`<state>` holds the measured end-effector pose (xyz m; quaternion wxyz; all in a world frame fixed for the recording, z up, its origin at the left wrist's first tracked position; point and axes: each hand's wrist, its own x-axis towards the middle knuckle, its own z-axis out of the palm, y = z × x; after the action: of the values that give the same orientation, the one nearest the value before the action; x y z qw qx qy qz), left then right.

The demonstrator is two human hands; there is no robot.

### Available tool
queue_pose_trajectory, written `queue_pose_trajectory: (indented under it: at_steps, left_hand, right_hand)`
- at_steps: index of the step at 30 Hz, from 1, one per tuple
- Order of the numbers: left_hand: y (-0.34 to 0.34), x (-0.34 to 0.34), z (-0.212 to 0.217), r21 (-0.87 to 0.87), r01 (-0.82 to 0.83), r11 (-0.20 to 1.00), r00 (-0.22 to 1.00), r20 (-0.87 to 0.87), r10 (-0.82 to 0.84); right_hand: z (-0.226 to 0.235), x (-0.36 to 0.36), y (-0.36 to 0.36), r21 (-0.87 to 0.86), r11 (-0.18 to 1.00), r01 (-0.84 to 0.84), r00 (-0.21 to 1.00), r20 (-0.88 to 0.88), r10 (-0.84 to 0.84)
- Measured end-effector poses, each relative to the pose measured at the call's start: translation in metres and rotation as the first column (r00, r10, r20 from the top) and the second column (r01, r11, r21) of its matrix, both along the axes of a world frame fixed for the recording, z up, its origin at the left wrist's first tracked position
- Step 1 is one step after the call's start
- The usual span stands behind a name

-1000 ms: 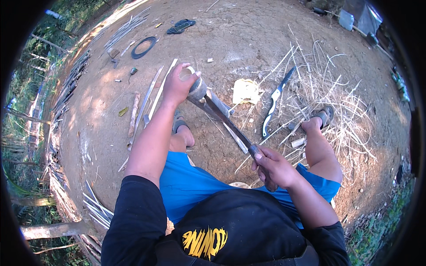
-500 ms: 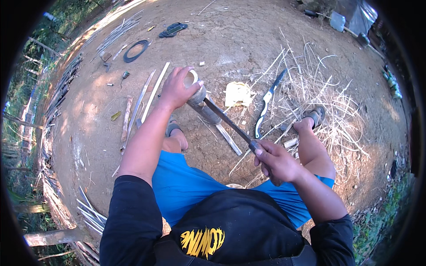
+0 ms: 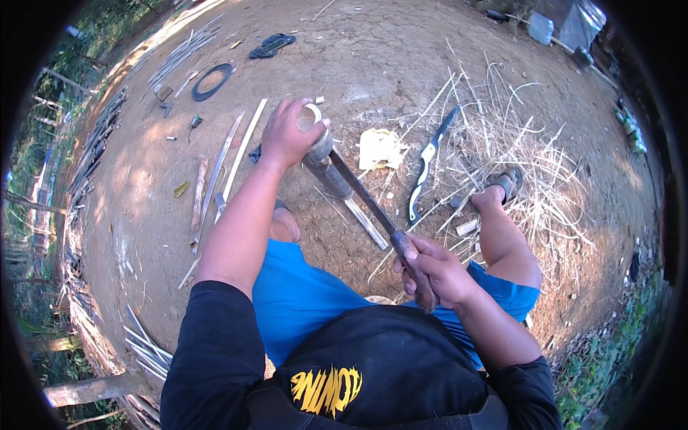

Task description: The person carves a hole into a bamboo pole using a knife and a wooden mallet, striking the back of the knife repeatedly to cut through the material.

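My left hand (image 3: 288,136) is wrapped around the upper end of a thick, greyish bamboo tube (image 3: 328,175), whose pale hollow opening faces up beside my thumb. The tube stands tilted between my feet. In my right hand (image 3: 446,274) is a bolo knife (image 3: 367,201), gripped by its dark wooden handle. Its narrow blade slants up and left, with the tip end against the tube's side just below my left hand. Whether the edge bites into the bamboo cannot be made out.
A pruning saw (image 3: 428,154) with a white and black handle lies right of a pale yellow crumpled piece (image 3: 380,149). Bamboo shavings (image 3: 516,158) heap around my right foot. Slats (image 3: 245,149), a black coil (image 3: 212,82) and sandals (image 3: 272,46) lie to the left and far side.
My right hand has shifted slightly left, and the knife's handle now points more down toward me, showing more of its length. The left hand keeps its hold on the tube.
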<state>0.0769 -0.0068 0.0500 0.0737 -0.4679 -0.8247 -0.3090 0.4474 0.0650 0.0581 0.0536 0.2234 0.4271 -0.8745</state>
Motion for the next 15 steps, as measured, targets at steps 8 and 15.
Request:
queue_pose_trajectory:
  at_steps: [8,15]
  left_hand:
    - [0.012,0.006,-0.001,0.000,-0.076,0.997,0.997,0.003,0.076]
    - [0.016,-0.001,-0.007,0.019,-0.188,0.982,0.982,0.000,0.188]
  right_hand:
    - [0.014,-0.009,-0.023,-0.182,0.978,0.104,0.995,0.025,-0.101]
    - [0.027,-0.031,-0.038,-0.109,0.989,0.095,0.995,0.025,-0.093]
